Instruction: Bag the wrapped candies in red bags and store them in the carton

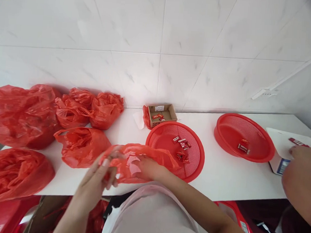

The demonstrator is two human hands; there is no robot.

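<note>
My left hand (99, 174) pinches the edge of a thin red plastic bag (132, 148), which is spread loosely over the near edge of the table. My right hand (149, 167) reaches into the bag's mouth from the right, fingers stretched toward the left; the fingertips are partly hidden by the film. Just behind the bag stands a round red plastic basket (196, 144) with a perforated wall, its near left rim covered by the film. Several small red-wrapped snacks (182, 145) lie inside it.
Filled red bags (81, 146) crowd the table's left side. A small cardboard box (168, 114) with red packets stands by the wall. To the right are a second red basket (223, 140), a white box (278, 150) and another person's hand (303, 157) over it.
</note>
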